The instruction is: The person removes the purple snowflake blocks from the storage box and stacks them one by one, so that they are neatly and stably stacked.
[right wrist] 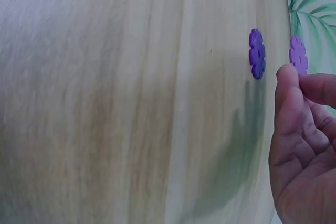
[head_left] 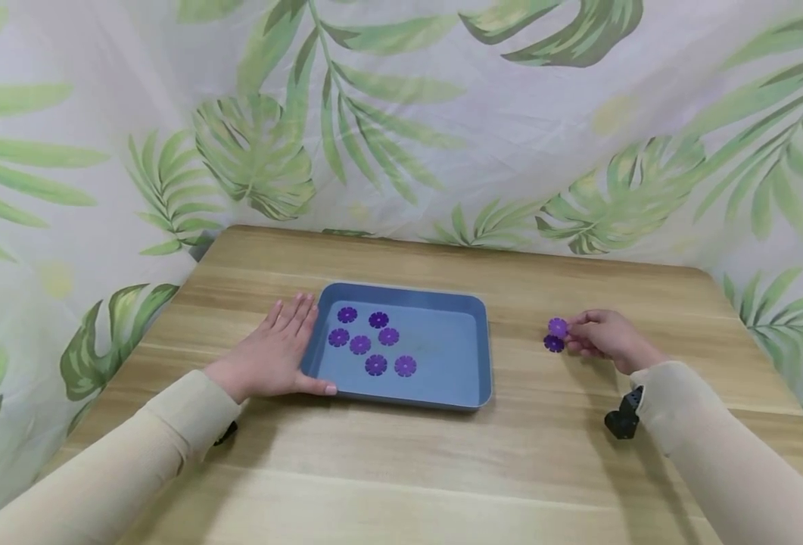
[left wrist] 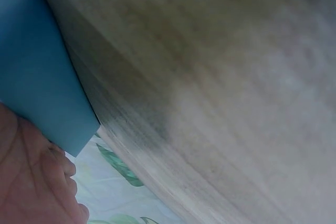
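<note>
Reads as picking: right hand [head_left: 605,336] pinches light disc [head_left: 558,327], dark disc [head_left: 553,344] contact unclear, needs straight lift; left hand [head_left: 272,354] flat at tray [head_left: 450,333].

Tabletop [head_left: 387,469]: light brown wood look, streaky grain running roughly along far edge, far corners rounded, near edge out of head view. Directly on it: blue tray [head_left: 442,356], shallow, rectangular, flat, rounded corners, a bit left of middle, long sides roughly along far edge, well apart from left edge. Also dark purple disc [head_left: 554,344], notched rim, between tray and right edge, nearer tray.
</note>
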